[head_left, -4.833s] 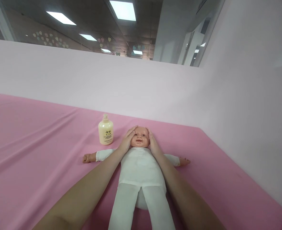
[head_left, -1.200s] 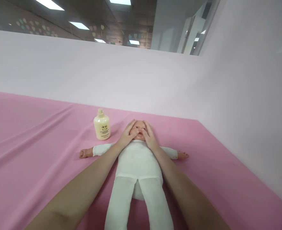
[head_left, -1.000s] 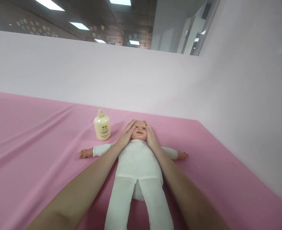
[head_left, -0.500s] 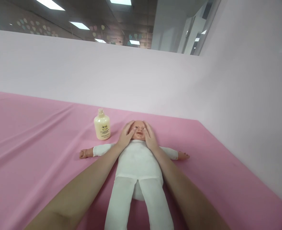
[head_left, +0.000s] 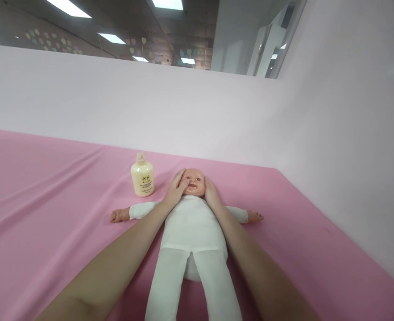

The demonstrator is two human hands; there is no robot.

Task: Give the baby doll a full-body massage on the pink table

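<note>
A baby doll (head_left: 192, 227) in a white suit lies on its back on the pink sheet (head_left: 49, 214), arms spread, head pointing away from me. My left hand (head_left: 175, 189) rests on the left side of the doll's face, fingers stretched flat along the cheek up to the temple. My right hand (head_left: 210, 195) lies against the right side of the head, lower down by the jaw, fingers flat. The doll's face (head_left: 193, 182) shows between the two hands. Neither hand grips anything.
A cream lotion bottle (head_left: 142, 175) stands upright on the sheet just left of the doll's head. Pale pink walls (head_left: 333, 147) close off the back and the right side. The sheet has long folds at the left.
Over the last second both hands slid in over the doll's face and out again. My right hand now sits lower, by the jaw, and more of the face shows.
</note>
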